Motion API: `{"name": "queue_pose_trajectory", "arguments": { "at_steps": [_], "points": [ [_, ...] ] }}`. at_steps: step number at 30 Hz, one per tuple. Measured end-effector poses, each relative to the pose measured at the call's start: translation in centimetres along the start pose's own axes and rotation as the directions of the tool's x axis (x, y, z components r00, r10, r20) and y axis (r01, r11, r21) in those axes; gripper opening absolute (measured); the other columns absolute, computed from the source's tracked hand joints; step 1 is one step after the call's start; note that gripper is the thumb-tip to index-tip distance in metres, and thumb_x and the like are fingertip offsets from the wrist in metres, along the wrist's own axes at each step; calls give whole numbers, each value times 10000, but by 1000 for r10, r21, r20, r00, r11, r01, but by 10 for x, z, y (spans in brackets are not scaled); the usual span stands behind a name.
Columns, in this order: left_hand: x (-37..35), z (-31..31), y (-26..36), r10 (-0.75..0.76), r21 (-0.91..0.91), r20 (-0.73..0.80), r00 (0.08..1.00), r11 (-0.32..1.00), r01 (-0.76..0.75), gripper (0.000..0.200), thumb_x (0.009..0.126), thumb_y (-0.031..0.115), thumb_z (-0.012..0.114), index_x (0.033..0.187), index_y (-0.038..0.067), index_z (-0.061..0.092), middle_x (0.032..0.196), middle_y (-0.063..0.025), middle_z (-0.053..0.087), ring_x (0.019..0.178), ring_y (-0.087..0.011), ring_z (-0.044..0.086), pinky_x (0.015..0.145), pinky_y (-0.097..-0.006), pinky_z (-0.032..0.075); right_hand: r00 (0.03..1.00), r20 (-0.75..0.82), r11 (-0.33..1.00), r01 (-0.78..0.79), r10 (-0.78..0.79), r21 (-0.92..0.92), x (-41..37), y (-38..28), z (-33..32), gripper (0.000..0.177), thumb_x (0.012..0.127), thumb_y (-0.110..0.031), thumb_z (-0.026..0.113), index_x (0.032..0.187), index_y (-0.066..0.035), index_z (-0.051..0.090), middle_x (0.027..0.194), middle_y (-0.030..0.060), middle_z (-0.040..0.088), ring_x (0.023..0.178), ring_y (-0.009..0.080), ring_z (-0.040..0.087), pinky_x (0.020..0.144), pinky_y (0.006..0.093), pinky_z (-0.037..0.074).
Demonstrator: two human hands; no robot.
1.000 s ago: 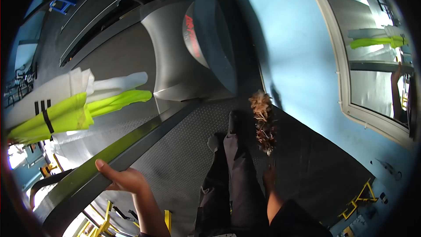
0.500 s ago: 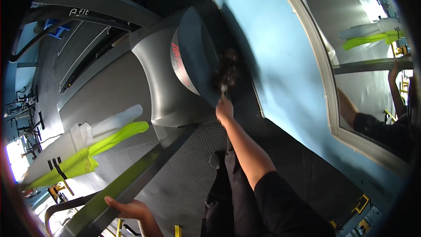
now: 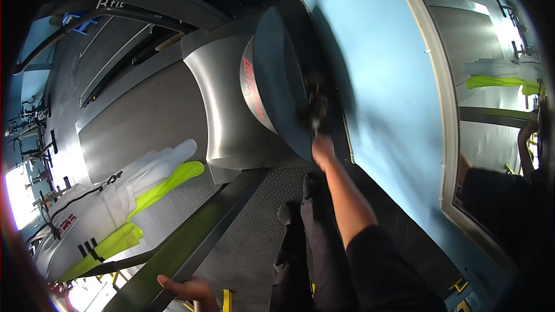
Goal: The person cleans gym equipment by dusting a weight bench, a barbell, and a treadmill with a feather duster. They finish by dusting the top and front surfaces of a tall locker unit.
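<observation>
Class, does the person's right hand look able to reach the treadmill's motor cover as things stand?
Probably yes: the right hand, gripping the feather duster, appears close beside the motor cover, with nothing visibly blocking the way.

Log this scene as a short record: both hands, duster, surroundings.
Left hand: at the post, thumb on its edge, fingers hidden
Right hand: closed round the handle of the duster
Duster: dark, blurred, between hood and wall in this view
Hood: grey, with red lettering
Wall: light blue, framed mirror at right
Left side: white and yellow-green cloth
</observation>
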State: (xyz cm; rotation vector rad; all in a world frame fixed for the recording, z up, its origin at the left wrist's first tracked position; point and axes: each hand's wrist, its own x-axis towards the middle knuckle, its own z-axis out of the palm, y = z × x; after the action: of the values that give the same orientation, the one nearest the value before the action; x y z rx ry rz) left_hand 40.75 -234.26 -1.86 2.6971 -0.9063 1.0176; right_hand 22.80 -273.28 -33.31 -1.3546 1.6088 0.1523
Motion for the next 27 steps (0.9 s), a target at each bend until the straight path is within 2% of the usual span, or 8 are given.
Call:
{"name": "queue_pose_trajectory", "arguments": {
  "at_steps": [1, 2, 8, 10, 14, 20, 23, 27],
  "points": [
    [6, 0, 10, -470, -379, 55, 881, 806, 454, 401, 995, 220, 585, 1272, -58, 500, 1132, -177, 620, 949, -240, 637, 812, -356, 560, 999, 17, 997, -50, 49, 62, -34, 40, 9, 230, 923, -137, 518, 1031, -1, 670, 879, 270, 671, 885, 440, 662, 744, 498, 515],
    [13, 2, 17, -770, -634, 280, 573, 300, 713, 414, 999, 269, 579, 1208, -87, 547, 1129, -180, 626, 956, -235, 632, 825, -353, 552, 998, -5, 996, -63, 63, 57, -73, 67, 11, 222, 942, -153, 532, 1055, -16, 666, 870, 274, 663, 871, 437, 659, 712, 493, 506],
    [33, 18, 42, -775, -653, 228, 589, 328, 683, 493, 973, 318, 614, 1182, -121, 534, 1159, -182, 603, 1022, -226, 589, 904, -346, 520, 958, 90, 950, -283, 273, 129, -250, 203, 35, 272, 970, -187, 545, 1170, -35, 650, 932, 264, 671, 878, 428, 658, 709, 445, 503],
    [44, 17, 50, -790, -661, 273, 549, 260, 704, 561, 955, 309, 648, 1265, -123, 470, 1187, -193, 582, 1047, -229, 582, 903, -354, 521, 998, 43, 998, 42, -43, 36, -274, 251, 55, 248, 999, -225, 527, 1127, -70, 673, 641, 86, 583, 486, 209, 556, 447, 365, 419],
    [55, 21, 60, -726, -758, 141, 673, 359, 545, 864, 917, 199, 696, 1439, -58, 58, 1324, -290, 391, 1157, -325, 520, 963, -418, 531, 962, -119, 969, 247, -247, -14, -306, 256, 52, 291, 982, -231, 563, 1215, -80, 652, 736, 104, 618, 599, 233, 593, 552, 390, 467],
    [59, 13, 59, -591, -692, 76, 803, 549, 469, 1148, 871, 240, 730, 1468, 35, -229, 1441, -357, 133, 1325, -462, 344, 1052, -522, 474, 977, -85, 967, 206, -195, 147, -362, 258, 41, 267, 973, -245, 597, 805, -58, 509, 619, 44, 485, 498, 175, 529, 454, 356, 435],
    [57, 7, 55, -595, -645, 116, 795, 564, 516, 1212, 841, 348, 755, 1477, 33, -228, 1437, -343, 155, 1320, -472, 347, 1055, -572, 428, 982, 187, 930, -89, 22, 357, -421, 246, 11, 240, 989, -251, 580, 823, -88, 522, 644, 7, 555, 464, 91, 523, 335, 300, 380],
    [54, -16, 49, -607, -554, 190, 772, 583, 594, 1291, 789, 475, 771, 1505, 33, -208, 1496, -285, 165, 1345, -426, 348, 1108, -571, 230, 968, 245, 994, -66, 42, 88, -439, 353, 60, 116, 957, -167, 530, 895, -96, 597, 671, 57, 618, 545, 192, 611, 485, 363, 474]
  ]
}}
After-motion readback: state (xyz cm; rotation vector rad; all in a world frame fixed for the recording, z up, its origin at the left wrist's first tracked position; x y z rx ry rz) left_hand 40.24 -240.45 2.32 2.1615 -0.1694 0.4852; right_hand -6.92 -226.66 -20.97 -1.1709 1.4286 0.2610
